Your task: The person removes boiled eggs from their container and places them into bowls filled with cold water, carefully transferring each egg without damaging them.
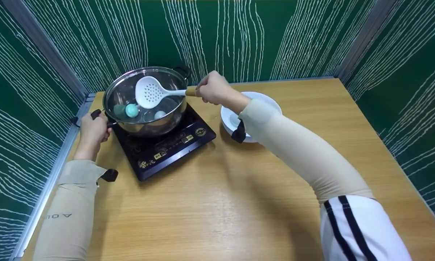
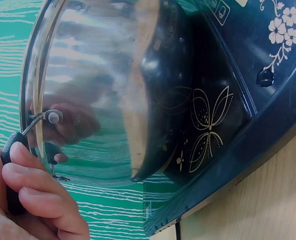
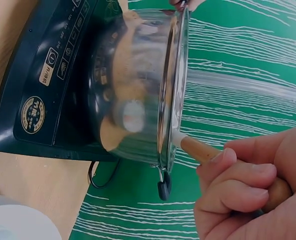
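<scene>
A steel pot stands on a black induction cooker at the back left. My left hand grips the pot's near black handle, fingers curled round it. In my right hand is the wooden handle of a white skimmer. Its perforated head hangs tilted over the pot's opening, with nothing lying on it. Inside the pot, a turquoise egg-like ball shows just below the skimmer head, and a paler round thing lies to its right.
A white bowl stands right of the cooker, partly hidden by my right forearm, with something pale in it. Green walls with white streaks close off the table at the back and both sides. A dark cable trails behind the cooker.
</scene>
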`<action>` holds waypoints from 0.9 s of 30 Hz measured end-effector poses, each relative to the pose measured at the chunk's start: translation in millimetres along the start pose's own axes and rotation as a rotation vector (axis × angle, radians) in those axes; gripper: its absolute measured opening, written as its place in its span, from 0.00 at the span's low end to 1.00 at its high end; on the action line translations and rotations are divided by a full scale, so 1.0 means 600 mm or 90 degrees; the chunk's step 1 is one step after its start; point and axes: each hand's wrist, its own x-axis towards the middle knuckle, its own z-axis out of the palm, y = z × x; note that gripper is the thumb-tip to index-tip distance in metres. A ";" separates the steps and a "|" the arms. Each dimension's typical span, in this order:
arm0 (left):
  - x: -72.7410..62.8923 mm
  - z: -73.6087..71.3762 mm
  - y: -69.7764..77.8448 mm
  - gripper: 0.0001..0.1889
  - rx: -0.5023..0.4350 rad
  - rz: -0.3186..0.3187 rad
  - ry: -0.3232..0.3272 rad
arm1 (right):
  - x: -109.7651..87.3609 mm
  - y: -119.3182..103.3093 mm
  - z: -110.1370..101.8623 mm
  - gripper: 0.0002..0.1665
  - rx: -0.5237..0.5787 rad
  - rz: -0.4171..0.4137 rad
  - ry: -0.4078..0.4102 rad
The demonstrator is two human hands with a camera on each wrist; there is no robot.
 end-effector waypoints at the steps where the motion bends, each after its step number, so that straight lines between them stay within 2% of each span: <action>1: 0.000 0.000 0.000 0.16 0.002 -0.002 -0.002 | 0.001 -0.002 0.004 0.17 -0.005 0.002 0.005; 6: 0.000 0.000 0.002 0.22 0.008 -0.010 -0.008 | 0.001 -0.011 0.016 0.17 -0.015 0.012 0.005; 10: -0.001 0.000 0.004 0.22 0.007 -0.008 -0.011 | -0.003 -0.018 0.023 0.17 -0.014 -0.004 -0.005; 16: 0.000 -0.002 0.003 0.10 -0.010 -0.005 -0.004 | -0.003 -0.028 0.039 0.14 -0.044 -0.037 -0.013; 19: 0.001 -0.001 -0.001 0.03 -0.021 0.012 0.008 | 0.001 -0.033 0.049 0.14 -0.059 -0.046 -0.010; 23: 0.002 0.001 -0.006 0.03 -0.028 0.031 0.017 | 0.000 -0.037 0.058 0.15 -0.064 -0.051 -0.018; 27: 0.001 0.000 -0.004 0.03 -0.017 0.025 0.014 | -0.002 -0.036 0.059 0.14 -0.034 -0.051 -0.042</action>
